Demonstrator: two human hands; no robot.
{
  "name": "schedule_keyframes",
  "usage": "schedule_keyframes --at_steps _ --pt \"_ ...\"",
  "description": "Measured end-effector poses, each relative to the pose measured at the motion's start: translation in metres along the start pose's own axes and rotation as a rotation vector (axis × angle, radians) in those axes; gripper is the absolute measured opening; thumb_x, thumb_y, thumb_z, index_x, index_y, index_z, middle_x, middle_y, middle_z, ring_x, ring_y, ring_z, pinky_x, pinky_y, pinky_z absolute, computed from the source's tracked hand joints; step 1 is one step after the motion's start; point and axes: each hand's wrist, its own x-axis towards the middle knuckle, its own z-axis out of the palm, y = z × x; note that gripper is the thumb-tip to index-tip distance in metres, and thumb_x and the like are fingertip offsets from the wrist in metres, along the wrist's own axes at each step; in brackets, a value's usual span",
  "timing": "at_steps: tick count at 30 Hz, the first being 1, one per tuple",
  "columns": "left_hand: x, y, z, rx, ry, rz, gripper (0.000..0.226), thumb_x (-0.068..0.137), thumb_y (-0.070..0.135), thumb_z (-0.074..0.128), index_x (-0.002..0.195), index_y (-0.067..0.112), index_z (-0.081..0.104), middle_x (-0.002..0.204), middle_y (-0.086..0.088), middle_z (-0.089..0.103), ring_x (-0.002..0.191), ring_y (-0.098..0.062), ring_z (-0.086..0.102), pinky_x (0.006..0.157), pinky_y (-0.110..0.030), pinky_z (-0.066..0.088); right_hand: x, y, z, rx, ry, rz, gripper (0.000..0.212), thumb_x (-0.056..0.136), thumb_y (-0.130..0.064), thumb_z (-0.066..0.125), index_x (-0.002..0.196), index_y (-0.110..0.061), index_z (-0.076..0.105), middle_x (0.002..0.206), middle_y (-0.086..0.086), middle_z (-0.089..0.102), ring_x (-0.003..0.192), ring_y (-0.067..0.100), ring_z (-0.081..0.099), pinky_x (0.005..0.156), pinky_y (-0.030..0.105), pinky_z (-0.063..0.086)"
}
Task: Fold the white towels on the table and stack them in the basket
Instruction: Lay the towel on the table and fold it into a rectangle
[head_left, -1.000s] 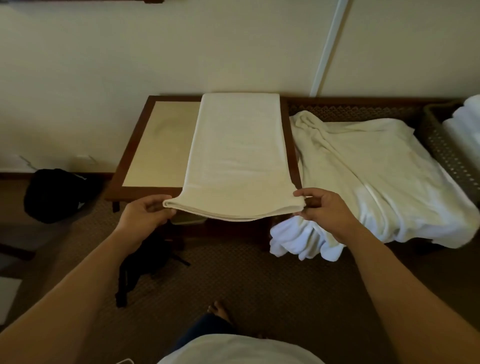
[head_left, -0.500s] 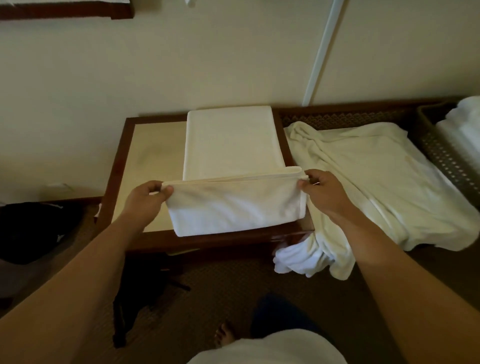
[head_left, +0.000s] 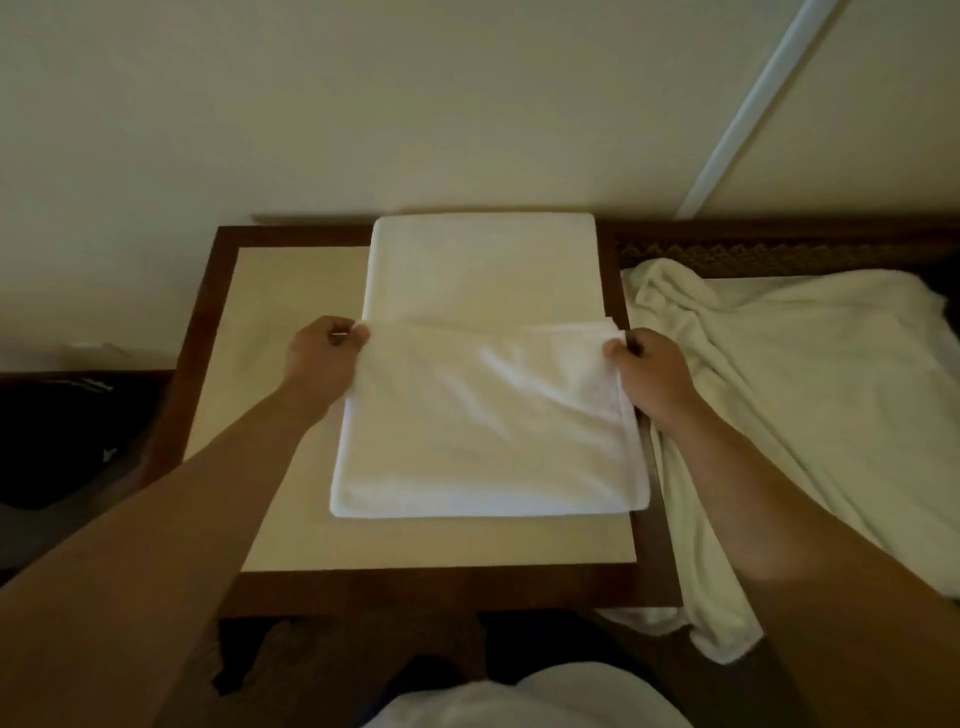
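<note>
A long white towel lies lengthwise on the small wooden table. Its near end is doubled over onto the middle, and that folded flap reaches about halfway up the towel. My left hand pinches the flap's left corner. My right hand pinches the flap's right corner. Both hands hold the folded edge just above the layer underneath. The far end of the towel rests flat against the wall. The basket is out of view.
A rumpled pile of white towels covers the woven-backed bench right of the table and hangs over its front. A dark bag sits on the floor at the left. The wall stands directly behind the table.
Both hands lifted the towel's near end off the table's front edge and carried it away from me over the towel, laying it halfway up. My view came closer to the table.
</note>
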Motion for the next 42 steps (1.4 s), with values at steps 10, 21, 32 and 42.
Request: schedule_keyframes --at_steps 10,21,32,42 --pt "0.01 -0.011 0.018 0.139 0.134 0.033 0.021 0.101 0.033 0.06 0.116 0.02 0.067 0.099 0.004 0.065 0.093 -0.019 0.058 0.081 -0.027 0.041 0.026 0.005 0.028 -0.028 0.128 0.04 0.025 0.102 -0.027 0.05 0.083 -0.013 0.058 0.077 0.001 0.06 0.069 0.018 0.058 0.06 0.03 0.041" --pt "-0.055 -0.004 0.075 0.566 -0.153 0.719 0.05 0.098 0.041 0.04 0.142 0.021 0.053 0.155 -0.004 0.046 0.143 -0.026 0.042 0.118 -0.045 0.033 -0.027 -0.003 0.086 -0.725 -0.176 -0.562 0.063 0.103 -0.055 0.024 0.162 -0.034 0.016 0.172 -0.002 0.006 0.158 0.026 0.006 0.12 0.057 0.012" --pt "-0.02 -0.039 0.038 1.036 -0.217 0.392 0.069 0.099 0.069 0.006 0.161 0.041 -0.007 0.17 0.007 -0.018 0.157 -0.026 -0.012 0.123 -0.061 -0.004 0.02 0.026 0.041 -0.902 -0.124 -0.2 0.07 0.101 -0.066 0.003 0.161 -0.034 -0.013 0.167 -0.013 -0.024 0.154 0.024 -0.025 0.119 0.065 -0.013" --pt "-0.075 -0.007 0.082 0.895 -0.354 0.569 0.074 0.094 0.063 0.004 0.162 0.036 0.01 0.172 0.003 -0.007 0.157 -0.022 -0.009 0.126 -0.052 -0.005 -0.046 0.004 0.086 -0.82 -0.217 -0.351 0.073 0.1 -0.064 0.007 0.162 -0.029 -0.012 0.168 -0.007 -0.022 0.155 0.023 -0.021 0.123 0.057 -0.013"
